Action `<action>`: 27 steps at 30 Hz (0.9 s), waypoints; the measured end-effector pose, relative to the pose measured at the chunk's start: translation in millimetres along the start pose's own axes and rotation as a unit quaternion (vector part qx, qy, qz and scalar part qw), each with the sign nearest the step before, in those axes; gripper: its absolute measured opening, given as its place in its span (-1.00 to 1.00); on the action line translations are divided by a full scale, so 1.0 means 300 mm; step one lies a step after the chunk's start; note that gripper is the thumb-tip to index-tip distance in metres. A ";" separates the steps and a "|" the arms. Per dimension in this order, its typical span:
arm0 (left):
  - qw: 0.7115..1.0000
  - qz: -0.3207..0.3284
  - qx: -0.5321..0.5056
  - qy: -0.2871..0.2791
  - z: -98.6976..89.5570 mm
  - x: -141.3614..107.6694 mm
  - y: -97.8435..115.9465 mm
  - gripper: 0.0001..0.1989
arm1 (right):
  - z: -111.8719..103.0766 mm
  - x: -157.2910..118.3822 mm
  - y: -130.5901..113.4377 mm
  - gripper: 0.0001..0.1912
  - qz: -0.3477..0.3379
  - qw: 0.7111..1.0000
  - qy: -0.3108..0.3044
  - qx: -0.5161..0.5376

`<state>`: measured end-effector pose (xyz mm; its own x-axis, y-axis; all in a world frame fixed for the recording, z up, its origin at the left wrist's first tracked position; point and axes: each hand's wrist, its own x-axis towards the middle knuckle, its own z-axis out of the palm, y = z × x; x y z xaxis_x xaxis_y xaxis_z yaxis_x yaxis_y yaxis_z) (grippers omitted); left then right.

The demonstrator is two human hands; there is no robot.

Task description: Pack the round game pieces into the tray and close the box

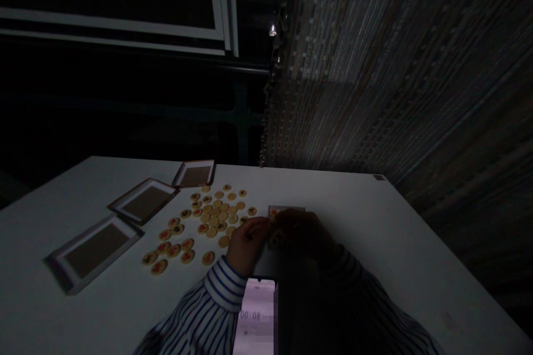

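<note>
My left hand [249,239] is closed, its fingertips pressed together beside a small shallow box [300,209]. My right hand [306,233], in deep shadow, curls over that box and covers most of it. Both sets of fingertips nearly meet at the box's left side; what they hold, if anything, is too dark to make out. A red-marked xiangqi piece [273,212] shows at the box's back left corner. To the left of my left hand, round wooden xiangqi pieces [214,212] lie scattered, some with red or black characters up and others plain side up.
Three shallow open trays stand in a slanting row at the left: a near tray [94,249], a middle tray [145,199] and a far tray [194,173]. A lit phone [256,316] lies before me on the white table [400,266]. Behind hangs a string curtain [333,66].
</note>
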<state>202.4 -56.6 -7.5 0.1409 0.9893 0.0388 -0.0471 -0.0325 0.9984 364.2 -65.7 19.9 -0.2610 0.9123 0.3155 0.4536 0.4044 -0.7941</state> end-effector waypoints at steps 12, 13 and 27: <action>0.999 0.019 0.039 0.002 -0.016 0.005 -0.035 -0.77 | -0.006 0.006 -0.019 -0.83 -0.041 0.994 -0.028 -0.094; 0.999 0.021 0.048 0.002 -0.017 0.005 -0.037 -0.77 | -0.006 0.005 -0.018 -0.83 -0.044 0.993 -0.027 -0.103; 0.996 0.043 0.079 -0.011 -0.019 0.001 -0.018 -0.78 | 0.023 -0.009 -0.014 -0.78 -0.014 1.000 -0.011 -0.019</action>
<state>197.2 -55.2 -13.0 0.1643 0.9786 0.1239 0.0964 -0.1410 0.9853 357.0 -70.3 19.0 -0.2936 0.8987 0.3259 0.4771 0.4332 -0.7646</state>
